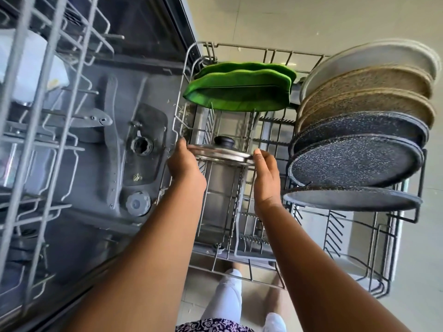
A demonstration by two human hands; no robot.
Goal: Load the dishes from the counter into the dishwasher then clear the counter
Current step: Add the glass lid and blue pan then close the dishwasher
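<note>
The open dishwasher tub (96,164) lies to the left of both hands. Its upper rack (48,116) crosses that side, and its contents are blurred, so I cannot identify them. The lower rack (263,47) is pulled out and surrounds my hands.

To the right of my right hand, a row of round plates stands on edge in this rack. Nearest are the dark speckled plates (354,161), beyond them the tan speckled plates (366,92), and farthest a pale plate (374,58). Two green leaf-shaped plates (239,92) stand just beyond my fingertips.

I hold the glass lid (223,154) between both hands, above the rack's middle section. My left hand (184,166) grips its left rim and my right hand (266,178) pinches its right rim. The lid's broad span runs from hand to hand. Its black knob (224,141) points away from me, toward the green plates. The lid is seen nearly edge-on, and it hides my fingers on its far side.
</note>
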